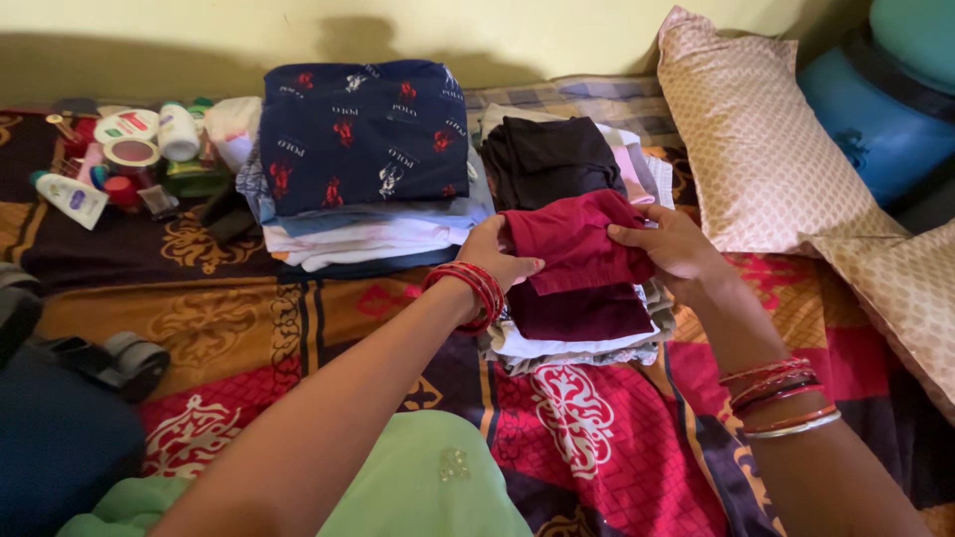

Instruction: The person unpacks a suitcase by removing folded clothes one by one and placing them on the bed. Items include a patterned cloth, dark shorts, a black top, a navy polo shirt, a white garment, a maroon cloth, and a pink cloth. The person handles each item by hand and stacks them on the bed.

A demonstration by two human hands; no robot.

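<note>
While both hands [497,261] [668,249] pinch its ends: maroon cloth [577,249], long axis left-right.

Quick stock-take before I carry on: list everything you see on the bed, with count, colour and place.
maroon cloth: one, dark red, top of near pile, held at both sides
near pile: one, maroon, white and black folded clothes, centre
navy garment: one, navy with red and white print, top of far-left stack
pillows: two, beige patterned, right
toiletries: several, white, red and green bottles and jars, far left
bedspread: one, red, brown and navy patterned
left hand: on cloth, red bangles
right hand: on cloth, red bangles
</note>
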